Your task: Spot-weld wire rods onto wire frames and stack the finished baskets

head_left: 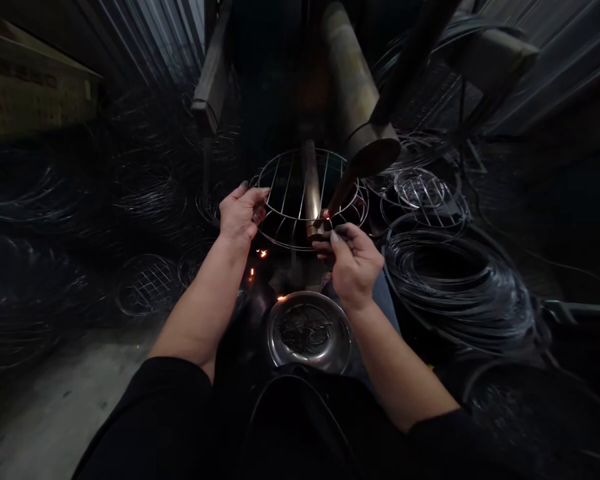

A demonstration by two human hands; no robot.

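My left hand (241, 212) is closed on the left rim of a round wire rack (293, 219), whose thin bars run across its ring. On the near side, my right hand (354, 263) pinches something small and thin at the rack's edge; what it is stays too small to make out. Just above these fingers, a glowing spot shows where a dark upper rod (344, 190) meets the wire. A metal post (311, 190) rises beneath the rack. Orange sparks (263, 253) are falling below, between my forearms.
A steel bowl (310, 360) with short wire pieces sits below my hands. To the right lie a large wire coil (445, 293) and more round wire racks (425, 200). A thick machine cylinder (355, 80) juts out overhead. Another wire grid (147, 283) lies at left.
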